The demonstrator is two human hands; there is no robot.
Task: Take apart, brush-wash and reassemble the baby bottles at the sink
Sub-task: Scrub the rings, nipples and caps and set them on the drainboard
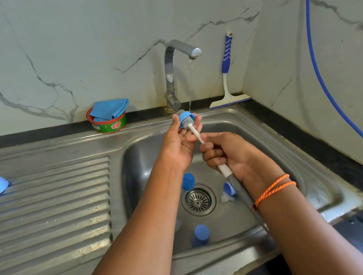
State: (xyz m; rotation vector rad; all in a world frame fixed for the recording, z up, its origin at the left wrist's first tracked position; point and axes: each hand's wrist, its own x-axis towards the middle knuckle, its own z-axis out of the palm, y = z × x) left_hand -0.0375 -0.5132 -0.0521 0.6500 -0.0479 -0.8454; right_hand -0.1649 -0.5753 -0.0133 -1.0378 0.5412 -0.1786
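While the right hand [224,150] grips the brush [199,137], the left hand's [179,140] fingertip grip pinches the blue collar [185,117].

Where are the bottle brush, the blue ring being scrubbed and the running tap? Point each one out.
bottle brush [195,134], head view, on its white stem between the two hands.
blue ring [185,116], head view, on its outer rim above the left hand's fingers.
tap [169,74], head view, on its upright steel neck.
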